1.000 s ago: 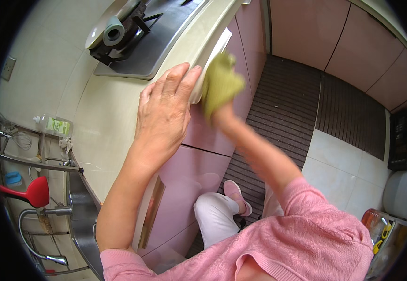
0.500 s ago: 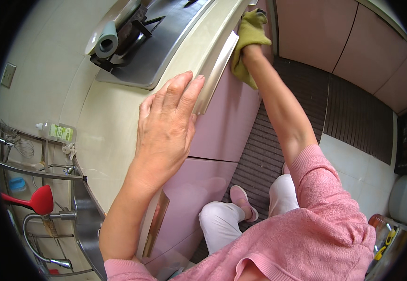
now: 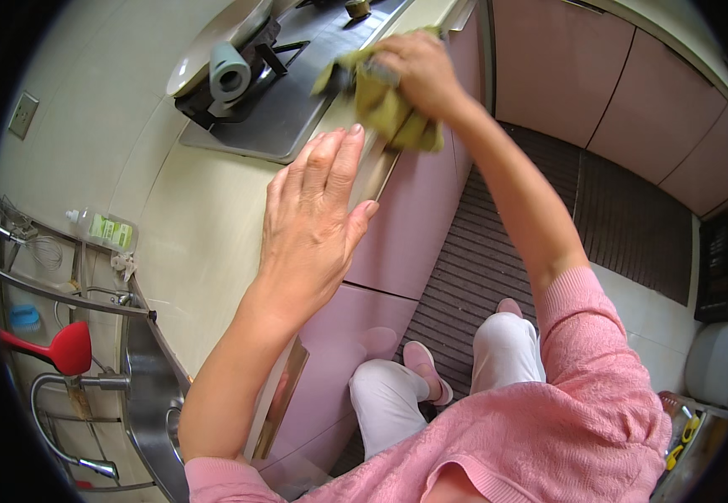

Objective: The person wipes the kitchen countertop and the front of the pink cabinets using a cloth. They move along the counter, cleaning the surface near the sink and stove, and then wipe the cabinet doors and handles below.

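An olive-green cloth point(image 3: 393, 109) is bunched in my right hand point(image 3: 421, 71), at the edge of the cream countertop point(image 3: 204, 218) beside the stove. Part of the cloth lies over the counter edge and part hangs down in front of the pink cabinet point(image 3: 418, 210). Motion blurs the cloth a little. My left hand point(image 3: 309, 205) is over the counter's front edge, palm down and holding nothing, with its fingers stretched out and thumb apart. Whether its palm touches the counter is hidden.
A steel gas stove point(image 3: 297, 117) carries a pan point(image 3: 213, 50) and a paper roll point(image 3: 230, 75). To the left are a sink point(image 3: 150, 394), a tap point(image 3: 95, 381), a red spatula point(image 3: 70, 348) and a bottle point(image 3: 108, 230). Dark ribbed mats point(image 3: 498, 226) cover part of the floor.
My right hand has brought the cloth up from the cabinet front to the counter edge by the stove, moving left. My left thumb has spread away from the fingers.
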The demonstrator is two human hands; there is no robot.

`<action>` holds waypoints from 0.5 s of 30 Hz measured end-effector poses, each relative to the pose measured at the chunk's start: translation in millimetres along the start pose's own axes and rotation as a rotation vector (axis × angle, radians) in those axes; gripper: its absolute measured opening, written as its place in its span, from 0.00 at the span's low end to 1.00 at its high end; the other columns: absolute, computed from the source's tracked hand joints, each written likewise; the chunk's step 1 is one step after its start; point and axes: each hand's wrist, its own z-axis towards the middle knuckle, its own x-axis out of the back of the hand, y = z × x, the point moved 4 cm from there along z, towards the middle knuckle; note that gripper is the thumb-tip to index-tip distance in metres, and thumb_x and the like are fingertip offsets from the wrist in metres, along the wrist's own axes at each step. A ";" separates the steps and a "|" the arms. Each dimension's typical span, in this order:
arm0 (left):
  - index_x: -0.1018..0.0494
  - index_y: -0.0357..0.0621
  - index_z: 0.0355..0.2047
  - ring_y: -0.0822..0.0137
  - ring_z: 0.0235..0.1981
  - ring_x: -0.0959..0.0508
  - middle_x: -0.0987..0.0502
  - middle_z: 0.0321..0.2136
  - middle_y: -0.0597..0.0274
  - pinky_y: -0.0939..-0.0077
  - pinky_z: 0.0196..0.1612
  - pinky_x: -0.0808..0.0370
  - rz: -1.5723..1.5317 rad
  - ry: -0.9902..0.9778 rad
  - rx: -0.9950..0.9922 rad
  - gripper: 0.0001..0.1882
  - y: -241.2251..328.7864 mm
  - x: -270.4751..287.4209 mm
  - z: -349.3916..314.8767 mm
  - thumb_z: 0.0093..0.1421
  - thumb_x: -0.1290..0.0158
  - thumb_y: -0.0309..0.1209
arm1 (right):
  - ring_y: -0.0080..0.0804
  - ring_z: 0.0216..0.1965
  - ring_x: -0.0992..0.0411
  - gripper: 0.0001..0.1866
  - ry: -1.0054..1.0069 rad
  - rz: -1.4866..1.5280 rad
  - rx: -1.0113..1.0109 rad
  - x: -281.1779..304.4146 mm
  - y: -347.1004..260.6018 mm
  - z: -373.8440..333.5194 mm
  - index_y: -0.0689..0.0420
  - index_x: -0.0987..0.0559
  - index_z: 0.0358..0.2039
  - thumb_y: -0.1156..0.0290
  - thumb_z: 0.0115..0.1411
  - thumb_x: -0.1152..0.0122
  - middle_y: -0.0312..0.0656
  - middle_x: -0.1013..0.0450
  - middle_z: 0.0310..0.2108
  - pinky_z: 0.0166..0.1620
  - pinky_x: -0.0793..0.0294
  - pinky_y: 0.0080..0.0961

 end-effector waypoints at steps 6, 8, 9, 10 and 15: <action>0.45 0.48 0.73 0.53 0.69 0.38 0.38 0.67 0.56 0.55 0.68 0.41 0.043 0.086 -0.036 0.39 -3.1 0.5 -3.7 0.65 0.43 0.36 | 0.46 0.60 0.31 0.19 0.049 0.078 -0.312 -11.5 32.0 9.2 0.54 0.18 0.52 0.67 0.65 0.53 0.43 0.24 0.54 0.67 0.40 0.42; 0.45 0.48 0.73 0.53 0.70 0.39 0.39 0.68 0.55 0.54 0.68 0.41 0.109 0.154 -0.057 0.37 -3.1 0.3 -5.1 0.67 0.45 0.40 | 0.47 0.57 0.30 0.14 0.124 0.059 -0.202 -6.0 -10.4 -5.5 0.53 0.18 0.47 0.66 0.66 0.47 0.44 0.23 0.49 0.62 0.36 0.43; 0.44 0.48 0.73 0.53 0.70 0.39 0.39 0.68 0.55 0.54 0.68 0.42 0.098 0.201 -0.057 0.36 -2.9 1.6 -5.4 0.69 0.47 0.43 | 0.47 0.54 0.29 0.13 0.133 0.097 -0.185 -0.7 -39.4 -14.8 0.52 0.17 0.46 0.64 0.66 0.45 0.42 0.22 0.48 0.61 0.35 0.42; 0.44 0.48 0.73 0.54 0.70 0.39 0.39 0.69 0.55 0.54 0.68 0.42 0.096 0.241 -0.055 0.35 -4.4 6.2 -8.3 0.70 0.50 0.46 | 0.47 0.53 0.29 0.14 0.156 0.242 -0.184 9.0 -78.4 -23.0 0.52 0.18 0.47 0.64 0.67 0.46 0.44 0.23 0.48 0.62 0.36 0.44; 0.40 0.46 0.70 0.50 0.65 0.34 0.36 0.66 0.50 0.52 0.65 0.40 -0.105 0.466 -0.071 0.35 -16.1 22.3 -9.7 0.73 0.58 0.55 | 0.51 0.68 0.39 0.28 0.219 0.657 -0.121 33.8 -217.1 -86.5 0.55 0.25 0.59 0.70 0.56 0.40 0.51 0.31 0.62 0.71 0.47 0.56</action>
